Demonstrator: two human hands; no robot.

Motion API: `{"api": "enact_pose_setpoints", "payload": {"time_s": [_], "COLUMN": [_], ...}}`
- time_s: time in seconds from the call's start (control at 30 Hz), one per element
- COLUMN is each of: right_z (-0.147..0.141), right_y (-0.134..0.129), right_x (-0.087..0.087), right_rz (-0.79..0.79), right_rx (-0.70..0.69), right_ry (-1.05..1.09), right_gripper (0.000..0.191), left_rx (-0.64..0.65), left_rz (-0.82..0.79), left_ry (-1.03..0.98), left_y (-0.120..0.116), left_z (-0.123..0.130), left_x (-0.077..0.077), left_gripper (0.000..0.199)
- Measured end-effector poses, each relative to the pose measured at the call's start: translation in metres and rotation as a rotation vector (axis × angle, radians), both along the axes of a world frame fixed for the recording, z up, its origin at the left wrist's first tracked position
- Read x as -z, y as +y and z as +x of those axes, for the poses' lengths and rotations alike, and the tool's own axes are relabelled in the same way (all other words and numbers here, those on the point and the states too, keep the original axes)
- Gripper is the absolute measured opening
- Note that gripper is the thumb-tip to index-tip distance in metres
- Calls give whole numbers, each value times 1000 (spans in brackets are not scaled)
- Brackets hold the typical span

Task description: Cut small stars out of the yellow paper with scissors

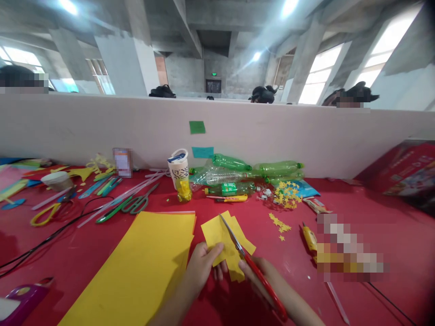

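Observation:
In front of me, my left hand (206,259) pinches a yellow paper piece (215,231) between thumb and fingers. My right hand (263,276) is closed on red-handled scissors (261,276), whose blades lie across the yellow paper and point up and to the left. More yellow paper (243,237) shows beneath and to the right of the blades. Whether the blades are cutting or only resting on the sheet, I cannot tell. A large stack of yellow sheets (142,258) lies left of my hands on the red table.
Several green plastic bottles (234,188) lie along the white partition (136,129). A paper cup (178,170) stands beside them. Yellow stars (287,194) are piled at the right. Grey scissors (139,203), yellow-handled scissors (45,215) and a purple tool (29,299) lie at the left.

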State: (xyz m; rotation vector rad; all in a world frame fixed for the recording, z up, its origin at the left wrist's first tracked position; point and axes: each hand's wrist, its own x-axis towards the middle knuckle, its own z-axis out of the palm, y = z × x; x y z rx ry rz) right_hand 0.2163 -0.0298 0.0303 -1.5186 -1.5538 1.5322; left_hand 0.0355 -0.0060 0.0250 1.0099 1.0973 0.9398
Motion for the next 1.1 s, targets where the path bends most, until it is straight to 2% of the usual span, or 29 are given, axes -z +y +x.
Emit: {"api": "enact_pose_setpoints", "payload": {"time_s": [0.3,0.4,0.53,0.63,0.73,0.8,0.87,0.97,1.03,1.1], "right_z": [-4,-6,-6,-4,0,5,10,16,17,17], "right_y": [4,7,9,9,10,10,10,7,5,3], "right_x": [4,2,-3,-5,-5,-7,-10,-16,-19,-21], "right_rz": [-142,-95,9,56,75,76,105,225,235,211], "right_rx": [87,108,147,189,214,195,113,-54,-144,-213], "right_ry": [-23,20,69,96,111,88,0,-252,-386,-433], "right_gripper": [43,39,36,36,38,38,38,38,39,40], "left_rx": [44,119,294,325,264,166,-7,-256,-350,-403], "left_rz": [-87,-78,-82,-105,-100,-87,-56,19,55,80], "left_ry": [-52,-39,-36,-63,-88,-100,-124,-192,-229,-244], "left_y": [1,0,-5,-7,-5,-1,4,12,17,18], "left_z": [-2,-1,6,10,9,5,-3,-14,-20,-23], "left_x": [5,6,7,7,4,2,0,-2,-1,0], "left_gripper": [36,36,42,39,35,33,30,27,26,26]}}
